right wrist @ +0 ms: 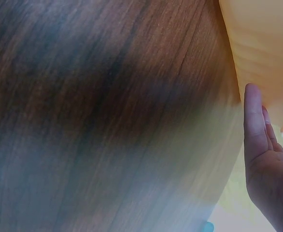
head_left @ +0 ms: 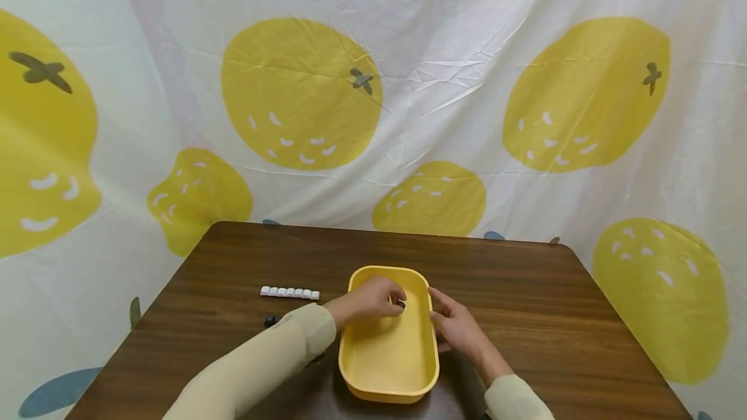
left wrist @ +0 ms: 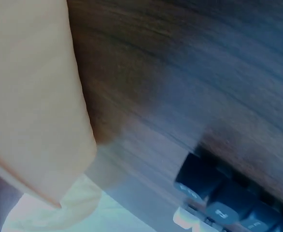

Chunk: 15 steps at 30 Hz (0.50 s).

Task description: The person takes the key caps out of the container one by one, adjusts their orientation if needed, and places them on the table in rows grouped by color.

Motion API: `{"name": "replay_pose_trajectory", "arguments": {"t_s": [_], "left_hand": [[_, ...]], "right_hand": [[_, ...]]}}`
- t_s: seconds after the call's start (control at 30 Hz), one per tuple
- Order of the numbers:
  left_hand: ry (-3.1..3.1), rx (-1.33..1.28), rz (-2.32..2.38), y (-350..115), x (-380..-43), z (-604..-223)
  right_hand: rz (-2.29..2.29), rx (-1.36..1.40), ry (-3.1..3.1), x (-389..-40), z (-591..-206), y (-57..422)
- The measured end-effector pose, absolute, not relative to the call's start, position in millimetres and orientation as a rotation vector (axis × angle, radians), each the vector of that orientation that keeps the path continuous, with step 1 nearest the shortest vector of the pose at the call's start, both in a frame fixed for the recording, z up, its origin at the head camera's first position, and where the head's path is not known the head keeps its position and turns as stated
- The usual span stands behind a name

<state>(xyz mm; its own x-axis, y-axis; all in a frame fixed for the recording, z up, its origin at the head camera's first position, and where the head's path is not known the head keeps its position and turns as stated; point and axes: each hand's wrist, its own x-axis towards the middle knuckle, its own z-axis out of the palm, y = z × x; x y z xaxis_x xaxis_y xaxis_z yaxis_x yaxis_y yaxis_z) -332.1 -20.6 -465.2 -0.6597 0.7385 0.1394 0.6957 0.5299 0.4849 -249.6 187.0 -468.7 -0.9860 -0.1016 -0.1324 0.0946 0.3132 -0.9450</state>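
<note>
My left hand (head_left: 376,297) reaches into a yellow rectangular tray (head_left: 390,378) and pinches a small black keycap (head_left: 401,304) between thumb and fingers, over the tray's far half. That hand is out of sight in the left wrist view. At the tray's right side, my right hand (head_left: 461,328) rests with fairly straight fingers against the outer wall. The right wrist view shows the same hand (right wrist: 269,166) with its fingers along the yellow wall.
A row of white keycaps (head_left: 290,292) lies left of the tray on the dark wooden table (head_left: 543,316). Nearer, black keycaps (left wrist: 223,205) stand in a row, partly hidden by the left sleeve in the head view. A lemon-print curtain (head_left: 438,135) hangs behind the table.
</note>
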Motion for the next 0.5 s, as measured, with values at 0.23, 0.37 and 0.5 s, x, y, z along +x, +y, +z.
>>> {"name": "replay_pose_trajectory", "arguments": {"t_s": [0.23,0.37,0.5], "left_hand": [[2.688,1.240,0.917,-41.4,-330.1,-456.1],[2.726,1.178,0.950,-57.0,-328.2,-450.8],[2.721,1.074,1.011,-72.5,-327.0,-445.7]], "right_hand": [[-1.743,0.026,2.412,-249.5,-468.0,185.0],[-1.749,0.012,2.413,-248.7,-467.6,185.3],[-1.749,-0.002,2.419,-248.0,-467.0,185.9]]}}
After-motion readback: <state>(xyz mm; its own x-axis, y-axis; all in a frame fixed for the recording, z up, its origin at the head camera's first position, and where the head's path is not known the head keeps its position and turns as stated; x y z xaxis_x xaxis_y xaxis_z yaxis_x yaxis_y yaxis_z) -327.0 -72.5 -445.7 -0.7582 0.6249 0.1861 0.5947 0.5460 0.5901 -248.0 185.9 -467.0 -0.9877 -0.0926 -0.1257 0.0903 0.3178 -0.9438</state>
